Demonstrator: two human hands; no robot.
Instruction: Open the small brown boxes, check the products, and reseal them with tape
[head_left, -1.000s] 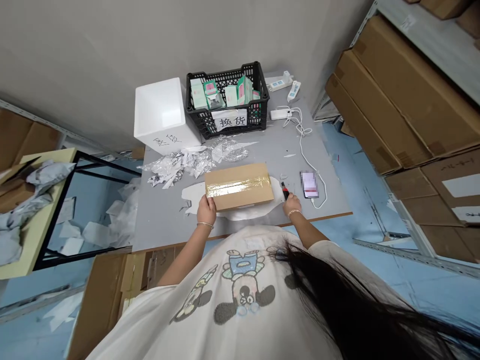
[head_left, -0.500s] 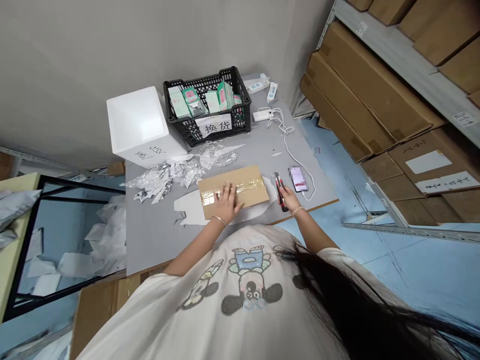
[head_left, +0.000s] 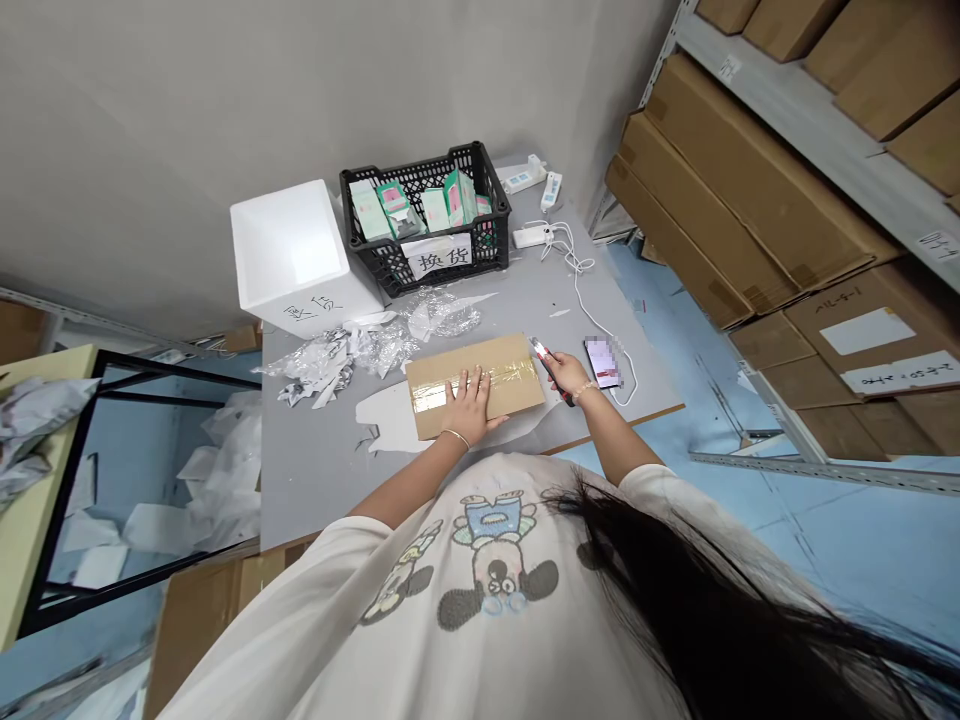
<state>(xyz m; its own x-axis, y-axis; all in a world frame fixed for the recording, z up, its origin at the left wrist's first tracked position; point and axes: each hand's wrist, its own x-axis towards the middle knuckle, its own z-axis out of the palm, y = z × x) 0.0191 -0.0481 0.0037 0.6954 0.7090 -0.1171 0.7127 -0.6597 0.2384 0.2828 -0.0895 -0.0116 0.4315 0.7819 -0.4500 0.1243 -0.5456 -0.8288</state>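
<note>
A flat brown cardboard box (head_left: 510,389), closed with clear tape along its length, lies on a white sheet (head_left: 390,418) near the table's front edge. My left hand (head_left: 468,402) rests flat on top of the box, its fingers spread. In my right hand (head_left: 570,374) is a black and red box cutter (head_left: 553,372). Its tip points up and to the left, close to the right end of the box. Whether the blade touches the tape I cannot tell.
Behind the box lie crumpled plastic and paper (head_left: 330,365). A white foam box (head_left: 292,260) and a black crate (head_left: 427,220) with green and white cartons stand farther back. A phone (head_left: 601,362) on a white cable lies at right, beyond it shelves of cartons (head_left: 750,220).
My right hand has brought the box cutter leftward and up, nearer the box's right end. My left hand stays flat on the box. The whole view has shifted slightly.
</note>
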